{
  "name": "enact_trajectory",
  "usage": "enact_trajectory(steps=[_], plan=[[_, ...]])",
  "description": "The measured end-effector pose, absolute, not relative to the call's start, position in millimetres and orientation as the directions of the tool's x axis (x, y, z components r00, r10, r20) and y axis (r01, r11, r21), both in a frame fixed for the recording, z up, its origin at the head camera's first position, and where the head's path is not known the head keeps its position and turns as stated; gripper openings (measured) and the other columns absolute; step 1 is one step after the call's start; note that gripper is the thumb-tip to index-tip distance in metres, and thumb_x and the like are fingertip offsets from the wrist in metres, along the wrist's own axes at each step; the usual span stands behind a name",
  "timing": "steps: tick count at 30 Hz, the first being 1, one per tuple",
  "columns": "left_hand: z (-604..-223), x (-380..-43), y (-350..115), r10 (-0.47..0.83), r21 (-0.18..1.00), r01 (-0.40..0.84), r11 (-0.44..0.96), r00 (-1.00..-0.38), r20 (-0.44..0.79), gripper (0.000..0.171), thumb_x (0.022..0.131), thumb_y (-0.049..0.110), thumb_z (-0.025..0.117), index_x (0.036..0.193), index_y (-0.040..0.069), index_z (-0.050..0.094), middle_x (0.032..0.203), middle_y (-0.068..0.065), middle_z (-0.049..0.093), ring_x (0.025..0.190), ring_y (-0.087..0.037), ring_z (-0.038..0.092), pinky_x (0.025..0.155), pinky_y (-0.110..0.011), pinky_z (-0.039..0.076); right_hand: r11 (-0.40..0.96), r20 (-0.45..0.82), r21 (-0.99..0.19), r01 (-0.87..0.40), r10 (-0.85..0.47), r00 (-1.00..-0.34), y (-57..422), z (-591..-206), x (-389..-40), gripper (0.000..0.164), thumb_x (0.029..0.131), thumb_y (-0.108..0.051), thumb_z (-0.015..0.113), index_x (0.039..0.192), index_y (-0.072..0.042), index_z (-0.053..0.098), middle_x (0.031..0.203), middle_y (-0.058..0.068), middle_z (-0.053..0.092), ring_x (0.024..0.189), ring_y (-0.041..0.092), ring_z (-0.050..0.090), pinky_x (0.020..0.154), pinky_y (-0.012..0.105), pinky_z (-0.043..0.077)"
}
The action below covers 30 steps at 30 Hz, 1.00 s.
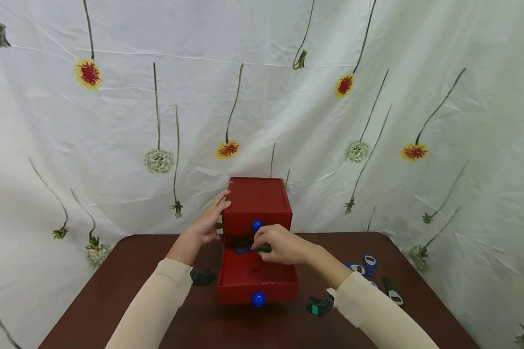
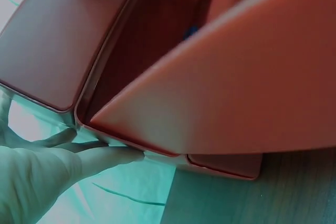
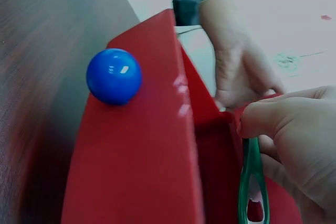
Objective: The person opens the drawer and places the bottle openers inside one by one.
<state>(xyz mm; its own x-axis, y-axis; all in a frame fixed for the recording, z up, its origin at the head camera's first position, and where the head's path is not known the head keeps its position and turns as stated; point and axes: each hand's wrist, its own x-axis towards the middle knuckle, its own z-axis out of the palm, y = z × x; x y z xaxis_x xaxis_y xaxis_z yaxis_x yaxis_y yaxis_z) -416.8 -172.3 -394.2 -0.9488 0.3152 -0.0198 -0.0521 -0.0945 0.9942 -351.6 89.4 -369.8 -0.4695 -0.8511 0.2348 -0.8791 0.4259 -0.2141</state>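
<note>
White cloth (image 1: 288,106) printed with flowers hangs behind everything we see, above a dark brown table (image 1: 126,261). On it stands a red cabinet (image 1: 259,196), its lower drawer (image 1: 240,293) open toward us. Our left hand (image 1: 209,220), fingers extended, touches the cabinet's left side; our right hand (image 1: 277,245) pinches a green tool (image 3: 253,161) over the drawer. We see blue tools (image 1: 369,264) and a dark green one (image 1: 393,292) near the table's right edge. Towards the drawer's back lies a blue item (image 1: 242,250), partly hidden from us. Round blue knobs (image 1: 258,299) mark the upper front and the drawer.
</note>
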Motion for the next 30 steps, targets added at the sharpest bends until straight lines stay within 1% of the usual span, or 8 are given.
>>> enact_trajectory(steps=[3, 12, 14, 17, 19, 21, 24, 30], plan=[[-389.9, -416.7, -173.4, 0.298, 0.993, -0.052, -0.102, -0.954, -0.019, 0.059, 0.112, 0.041, 0.042, 0.165, 0.039, 0.016, 0.17, -0.012, 0.004, 0.144, -0.06, 0.015, 0.097, -0.084, 0.025, 0.398, 0.214, -0.205, -0.894, -0.873, -0.438, 76.7, -373.3, -356.5, 0.019, 0.092, -0.005, 0.076, 0.11, -0.002, 0.08, 0.113, 0.006, 0.069, 0.1, 0.015, 0.064, 0.085, 0.018, 0.05], [-385.6, -410.6, -167.7, 0.3, 0.993, -0.049, -0.105, -0.954, -0.015, 0.053, 0.114, 0.036, 0.035, 0.165, 0.031, 0.023, 0.169, -0.012, 0.006, 0.142, -0.059, 0.018, 0.098, -0.085, 0.022, 0.39, 0.135, -0.147, -0.909, -0.903, -0.409, 60.4, -390.2, -364.1, 0.022, 0.092, -0.007, 0.077, 0.114, -0.004, 0.08, 0.115, 0.005, 0.069, 0.104, 0.01, 0.064, 0.088, 0.015, 0.048], [-387.2, -410.1, -166.4, 0.288, 0.994, -0.041, -0.098, -0.958, -0.011, 0.052, 0.114, 0.035, 0.034, 0.164, 0.03, 0.024, 0.169, -0.012, 0.007, 0.142, -0.059, 0.018, 0.098, -0.084, 0.023, 0.404, 0.109, -0.103, -0.909, -0.904, -0.414, 59.2, -394.2, -365.3, 0.022, 0.093, -0.008, 0.077, 0.115, -0.007, 0.08, 0.115, 0.004, 0.069, 0.104, 0.01, 0.064, 0.089, 0.016, 0.049], [-389.9, -410.8, -165.0, 0.282, 0.996, -0.025, -0.089, -0.959, 0.002, 0.052, 0.114, 0.036, 0.034, 0.164, 0.029, 0.022, 0.167, -0.015, 0.01, 0.142, -0.057, 0.019, 0.097, -0.084, 0.024, 0.435, 0.07, 0.016, -0.9, -0.899, -0.433, 59.0, -400.0, -367.5, 0.025, 0.094, -0.011, 0.076, 0.118, -0.013, 0.079, 0.118, 0.001, 0.069, 0.105, 0.009, 0.065, 0.091, 0.019, 0.05], [-391.8, -411.3, -164.2, 0.277, 0.996, -0.033, -0.087, -0.961, -0.007, 0.052, 0.113, 0.038, 0.037, 0.163, 0.031, 0.024, 0.166, -0.015, 0.014, 0.141, -0.054, 0.021, 0.097, -0.082, 0.027, 0.447, 0.054, 0.098, -0.889, -0.894, -0.444, 60.2, -403.3, -368.2, 0.026, 0.095, -0.014, 0.076, 0.121, -0.017, 0.079, 0.119, -0.001, 0.069, 0.107, 0.009, 0.065, 0.091, 0.021, 0.051], [-393.7, -412.0, -164.3, 0.279, 0.995, -0.043, -0.091, -0.96, -0.016, 0.053, 0.112, 0.04, 0.039, 0.162, 0.033, 0.024, 0.165, -0.015, 0.015, 0.141, -0.052, 0.022, 0.098, -0.081, 0.028, 0.452, 0.06, 0.132, -0.882, -0.892, -0.448, 62.5, -404.9, -368.1, 0.027, 0.095, -0.015, 0.076, 0.122, -0.018, 0.078, 0.119, -0.002, 0.069, 0.108, 0.009, 0.064, 0.092, 0.023, 0.052], [-396.3, -412.9, -165.2, 0.284, 0.994, -0.047, -0.095, -0.958, -0.019, 0.055, 0.111, 0.041, 0.043, 0.162, 0.035, 0.023, 0.165, -0.014, 0.015, 0.141, -0.052, 0.022, 0.097, -0.08, 0.03, 0.464, 0.101, 0.097, -0.881, -0.885, -0.455, 68.7, -402.7, -366.1, 0.026, 0.095, -0.015, 0.077, 0.121, -0.016, 0.078, 0.117, -0.002, 0.069, 0.106, 0.01, 0.065, 0.092, 0.023, 0.052], [-399.1, -414.7, -166.5, 0.286, 0.994, -0.026, -0.106, -0.958, 0.006, 0.057, 0.11, 0.042, 0.046, 0.162, 0.036, 0.023, 0.165, -0.013, 0.017, 0.142, -0.053, 0.021, 0.097, -0.082, 0.028, 0.461, 0.169, -0.025, -0.887, -0.872, -0.459, 88.8, -393.3, -362.7, 0.021, 0.095, -0.011, 0.077, 0.116, -0.01, 0.078, 0.113, 0.0, 0.069, 0.103, 0.014, 0.066, 0.09, 0.023, 0.051]])
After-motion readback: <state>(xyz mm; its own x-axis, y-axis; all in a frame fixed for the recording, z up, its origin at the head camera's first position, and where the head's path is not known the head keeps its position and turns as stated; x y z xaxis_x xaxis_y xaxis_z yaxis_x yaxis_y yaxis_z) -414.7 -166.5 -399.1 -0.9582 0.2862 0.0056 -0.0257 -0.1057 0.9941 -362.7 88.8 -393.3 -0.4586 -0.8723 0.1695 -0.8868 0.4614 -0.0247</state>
